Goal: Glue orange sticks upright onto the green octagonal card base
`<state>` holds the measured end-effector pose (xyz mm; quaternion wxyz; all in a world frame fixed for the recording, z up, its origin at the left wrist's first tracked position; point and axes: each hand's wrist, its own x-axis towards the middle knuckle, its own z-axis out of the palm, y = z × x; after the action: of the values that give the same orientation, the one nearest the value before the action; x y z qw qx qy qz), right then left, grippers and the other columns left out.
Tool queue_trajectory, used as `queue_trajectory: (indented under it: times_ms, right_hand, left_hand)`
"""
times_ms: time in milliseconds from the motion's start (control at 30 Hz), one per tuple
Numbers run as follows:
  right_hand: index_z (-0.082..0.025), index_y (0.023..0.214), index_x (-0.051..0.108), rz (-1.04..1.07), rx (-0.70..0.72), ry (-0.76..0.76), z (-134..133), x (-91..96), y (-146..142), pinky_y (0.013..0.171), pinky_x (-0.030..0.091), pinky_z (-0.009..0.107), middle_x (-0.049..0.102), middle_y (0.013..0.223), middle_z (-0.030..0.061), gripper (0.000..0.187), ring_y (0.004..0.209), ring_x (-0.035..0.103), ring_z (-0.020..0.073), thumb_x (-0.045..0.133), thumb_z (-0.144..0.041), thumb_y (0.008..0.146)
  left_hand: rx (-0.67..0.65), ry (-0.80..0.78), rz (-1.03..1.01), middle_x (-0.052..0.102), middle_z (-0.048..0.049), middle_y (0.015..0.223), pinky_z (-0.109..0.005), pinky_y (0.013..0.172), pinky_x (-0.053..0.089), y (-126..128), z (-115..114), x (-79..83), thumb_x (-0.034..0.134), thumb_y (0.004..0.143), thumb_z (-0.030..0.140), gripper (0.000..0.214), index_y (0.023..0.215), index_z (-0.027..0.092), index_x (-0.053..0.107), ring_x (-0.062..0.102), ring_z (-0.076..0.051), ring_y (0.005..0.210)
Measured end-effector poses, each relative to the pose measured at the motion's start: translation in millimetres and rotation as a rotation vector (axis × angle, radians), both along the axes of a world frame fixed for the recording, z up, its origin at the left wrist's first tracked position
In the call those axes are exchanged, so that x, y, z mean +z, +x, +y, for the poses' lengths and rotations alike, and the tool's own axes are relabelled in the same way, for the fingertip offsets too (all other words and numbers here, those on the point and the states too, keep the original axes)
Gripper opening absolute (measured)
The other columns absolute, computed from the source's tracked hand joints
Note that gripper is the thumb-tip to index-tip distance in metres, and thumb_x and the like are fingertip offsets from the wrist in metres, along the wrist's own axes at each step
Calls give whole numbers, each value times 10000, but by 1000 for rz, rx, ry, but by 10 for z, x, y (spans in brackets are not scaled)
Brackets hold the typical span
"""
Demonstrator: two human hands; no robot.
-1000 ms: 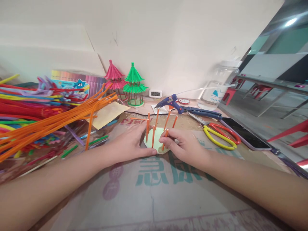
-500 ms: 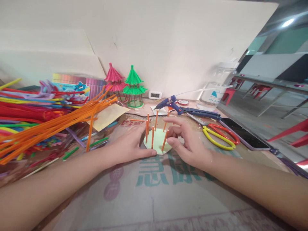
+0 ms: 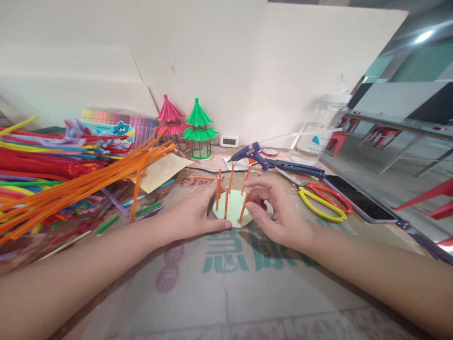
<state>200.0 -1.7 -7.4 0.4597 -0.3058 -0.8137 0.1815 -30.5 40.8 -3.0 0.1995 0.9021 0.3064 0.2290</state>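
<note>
A pale green disc (image 3: 231, 204) lies on the printed plastic sheet, with several thin orange sticks (image 3: 226, 203) standing up from it around its edge. My left hand (image 3: 193, 205) curves about the disc's left side, the thumb along its front rim and the fingers behind the left sticks. On the other side, my right hand (image 3: 274, 210) has its fingers curled and its thumb against the front right orange stick (image 3: 243, 208), which leans slightly right. The fingers hide part of the disc's right side.
Orange pipe cleaners (image 3: 88, 182) and other coloured ones heap at left. Behind stand a green pagoda model (image 3: 198, 127), a pink one (image 3: 170, 115) and a small clock (image 3: 229, 141). A glue gun (image 3: 251, 153), scissors (image 3: 322, 203), a phone (image 3: 359, 198) and a clear jar (image 3: 314, 137) are at right.
The camera view has shifted slightly, so everything appears a little lower and to the right. Both hands keep nearly the same place around the disc and sticks.
</note>
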Motion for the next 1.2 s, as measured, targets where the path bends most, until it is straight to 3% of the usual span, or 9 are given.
queue_trajectory:
  times_ms: [67,167,233,367,667,1200]
  right_hand:
    - [-223,1244,489,-36,-8,-51,10,12,-7,569,419,240,603,706,-42,285,592,529,119,541,-213,964]
    - [-207,1009,603,-122,-36,-118,24,40,-17,554,409,234,628,692,-20,105,588,550,119,530,-274,977]
    - [-198,863,608,-176,-55,-129,32,55,-25,573,409,235,646,695,-5,175,602,567,122,509,-280,982]
    - [-189,778,589,-231,-95,-113,41,67,-41,594,402,229,652,683,-1,239,617,578,123,498,-274,982]
    - [-187,771,578,-250,-62,-10,45,65,-55,591,377,197,634,685,-14,233,614,560,101,509,-248,986]
    - [-190,776,581,-270,-80,-58,58,41,-26,589,378,214,625,677,-9,261,609,559,115,492,-298,996]
  left_hand:
    - [11,-5,4,449,-84,1560,-480,1154,386,-4,0,-2,758,810,448,871,1542,277,317,454,-306,1401]
    - [42,-10,15,476,-97,1538,-481,1133,410,-10,7,-10,759,798,480,873,1532,262,341,483,-322,1374]
    - [41,-5,14,468,-95,1547,-477,1143,402,-13,13,-15,759,794,493,890,1540,265,330,473,-324,1385]
    - [36,0,22,464,-93,1550,-476,1154,391,-11,15,-16,761,796,481,892,1545,271,326,466,-319,1393]
    - [57,4,32,434,-102,1574,-466,1153,401,-28,1,-30,738,808,506,891,1541,258,298,427,-339,1434]
    - [34,22,29,455,-107,1558,-444,1136,420,-22,0,-17,732,819,496,852,1518,252,311,442,-327,1428]
